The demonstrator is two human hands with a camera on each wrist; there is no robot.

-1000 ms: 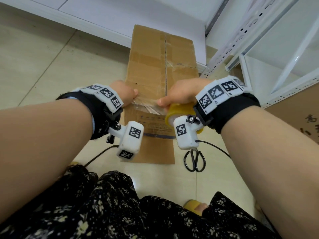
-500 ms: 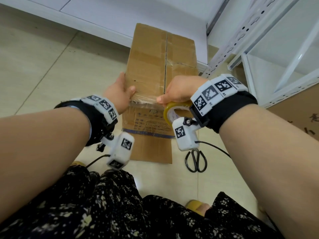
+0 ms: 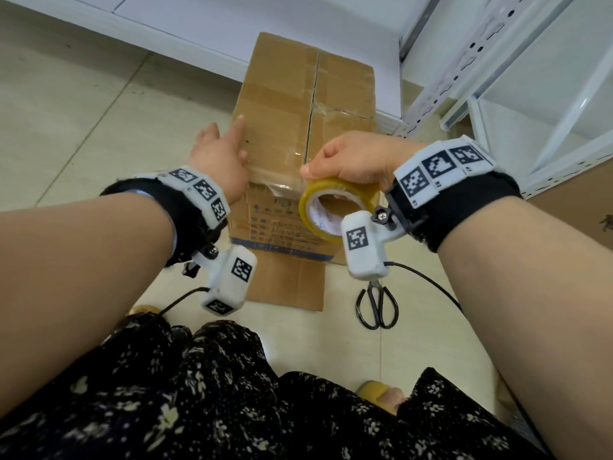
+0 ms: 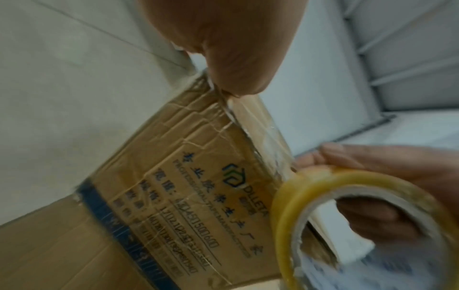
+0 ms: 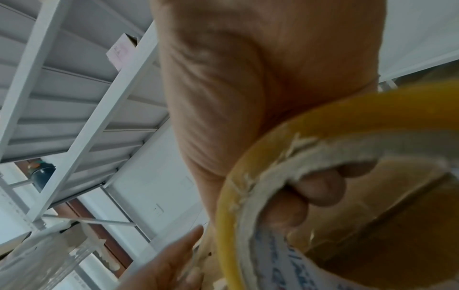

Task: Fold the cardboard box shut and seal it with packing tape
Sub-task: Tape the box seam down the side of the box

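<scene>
One brown cardboard box (image 3: 298, 134) sits in the upper middle of the head view. One yellowish roll of clear packing tape (image 3: 335, 210) shows at the centre. One pair of black-handled scissors (image 3: 377, 303) lies lower right of centre. Two hands are visible: the left hand (image 3: 220, 161) and the right hand (image 3: 355, 157). One white metal shelving rack (image 3: 530, 94) fills the upper right.

cardboard box (image 3: 298, 104): brown, stands on the floor, top flaps folded shut, centre seam runs away from the viewer, clear tape across the near top edge and down the printed front face. packing tape (image 3: 326, 214): yellowish roll, white core, at the box's near right corner, clear strip running from it onto the box edge
</scene>
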